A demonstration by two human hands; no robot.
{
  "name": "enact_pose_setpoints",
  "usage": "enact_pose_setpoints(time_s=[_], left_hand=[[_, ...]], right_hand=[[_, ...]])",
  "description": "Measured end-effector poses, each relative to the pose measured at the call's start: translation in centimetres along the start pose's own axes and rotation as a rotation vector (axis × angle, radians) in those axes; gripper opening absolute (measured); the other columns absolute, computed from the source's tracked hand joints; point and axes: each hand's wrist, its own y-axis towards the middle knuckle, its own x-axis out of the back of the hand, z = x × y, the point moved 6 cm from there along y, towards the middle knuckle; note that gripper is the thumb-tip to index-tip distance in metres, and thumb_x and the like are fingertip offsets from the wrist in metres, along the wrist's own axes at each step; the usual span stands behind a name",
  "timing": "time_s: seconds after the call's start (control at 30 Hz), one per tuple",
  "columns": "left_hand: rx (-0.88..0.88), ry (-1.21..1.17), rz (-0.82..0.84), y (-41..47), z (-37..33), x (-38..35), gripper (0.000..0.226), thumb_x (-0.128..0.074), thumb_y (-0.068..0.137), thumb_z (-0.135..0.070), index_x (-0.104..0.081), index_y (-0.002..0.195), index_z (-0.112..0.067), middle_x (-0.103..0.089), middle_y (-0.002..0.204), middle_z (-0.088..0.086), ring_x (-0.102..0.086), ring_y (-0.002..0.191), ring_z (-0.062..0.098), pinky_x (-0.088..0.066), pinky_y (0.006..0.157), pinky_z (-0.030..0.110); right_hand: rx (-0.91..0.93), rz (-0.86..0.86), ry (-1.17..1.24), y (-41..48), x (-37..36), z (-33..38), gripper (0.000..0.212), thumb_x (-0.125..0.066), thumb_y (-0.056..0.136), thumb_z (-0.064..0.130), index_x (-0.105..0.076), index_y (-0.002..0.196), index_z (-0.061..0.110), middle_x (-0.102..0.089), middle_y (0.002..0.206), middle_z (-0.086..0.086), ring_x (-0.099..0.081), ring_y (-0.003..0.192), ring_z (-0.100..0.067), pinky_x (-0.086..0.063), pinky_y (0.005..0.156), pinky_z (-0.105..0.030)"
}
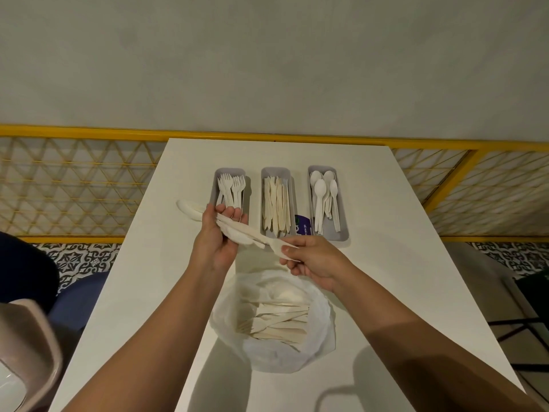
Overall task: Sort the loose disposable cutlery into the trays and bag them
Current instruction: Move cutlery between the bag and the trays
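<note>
1. Left of centre, the left hand point(217, 242) is turned palm up. A bundle of white cutlery point(237, 230) lies slantwise across the palm, and the fingers curl loosely up around it.
2. Toward the upper left, the bundle's rounded ends stick out past the hand over the white table point(386, 263). Its other ends slope down to the right, towards the right hand.
3. Right of centre, the right hand point(309, 260) pinches one white piece point(277, 248) between thumb and forefinger at the bundle's lower-right end. The other fingers are curled beneath.
4. Upper middle, behind both hands, three grey trays stand side by side.
   - The fork tray point(230, 171) holds white forks point(231, 188). The left fingertips cover its near end.
   - The knife tray point(276, 170) holds pale knives point(277, 203).
   - The spoon tray point(332, 236) holds white spoons point(320, 197).
5. A purple card point(303, 227) lies between the knife and spoon trays.
6. Lower middle, below the hands, an open plastic bag point(320, 322) sits on the table. It holds pale, wood-coloured cutlery lying crosswise.
7. The held cutlery is thin, white and blurred, so what kind the pinched piece is cannot be told.
</note>
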Motion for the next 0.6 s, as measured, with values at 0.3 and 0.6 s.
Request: enact_pose_setpoints(time_s=[0.3, 0.6], left_hand=[[0.021, 0.039, -0.005, 1.2, -2.1, 1.4, 0.037, -0.04, 0.1, -0.031, -0.043, 0.065, -0.017, -0.034, 0.035, -0.007, -0.033, 0.029, 0.007, -0.038, 0.039, 0.012], [0.097, 0.988, 0.237, -1.5, -0.3, 1.9, 0.017, -0.057, 0.092, -0.024, -0.065, 0.09, -0.01, -0.058, 0.069, 0.0, -0.027, 0.04, 0.007, -0.029, 0.04, 0.017]], right_hand=[[0.201, -0.223, -0.299, 0.1, 2.8, 1.9, 0.022, -0.052, 0.092, -0.001, -0.063, 0.11, 0.003, -0.055, 0.064, -0.004, -0.049, 0.047, -0.006, -0.043, 0.044, -0.014], [0.274, -0.189, -0.233, 0.9, 1.7, 4.7, 0.013, -0.058, 0.088, -0.001, -0.064, 0.097, 0.006, -0.052, 0.062, -0.002, -0.045, 0.038, -0.001, -0.039, 0.043, -0.013]])
